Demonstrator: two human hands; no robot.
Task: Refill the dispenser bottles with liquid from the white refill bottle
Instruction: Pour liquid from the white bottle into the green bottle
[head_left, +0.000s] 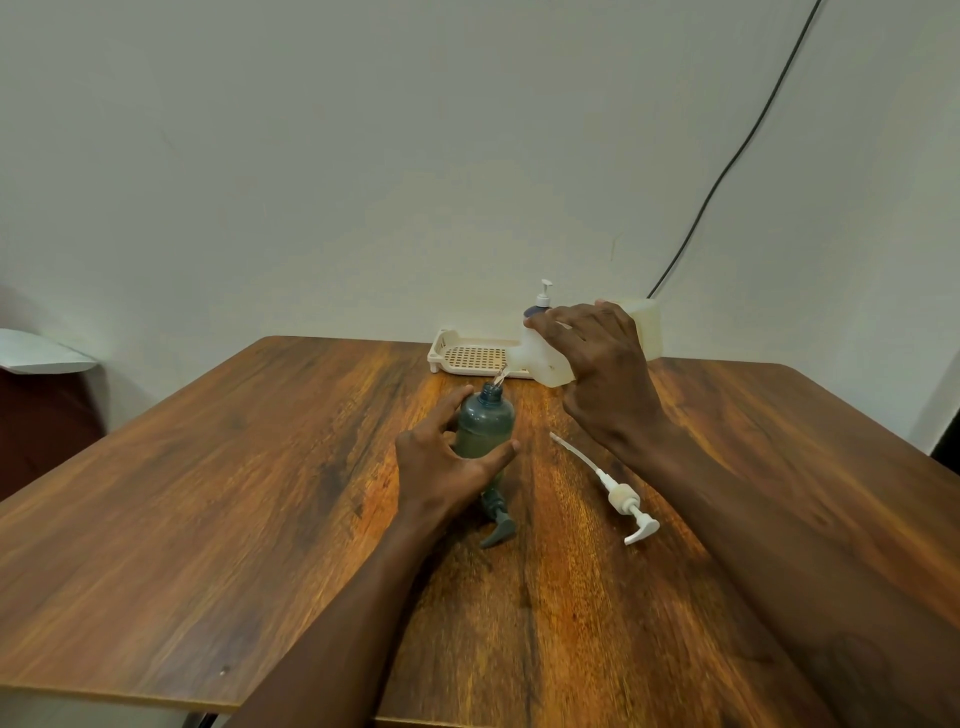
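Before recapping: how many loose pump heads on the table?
2. A white plastic pump head lies right of the grey-green plastic bottle; a dark grey plastic pump head lies nearer the camera, partly behind the left hand.

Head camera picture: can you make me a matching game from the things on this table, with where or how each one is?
1 white refill bottle
2 grey-green bottle
3 white pump
4 cream tray

A lies loose on the table
B tilted in the right hand
C upright, gripped by the left hand
D at the table's far edge

Pairs: 1-B, 2-C, 3-A, 4-D
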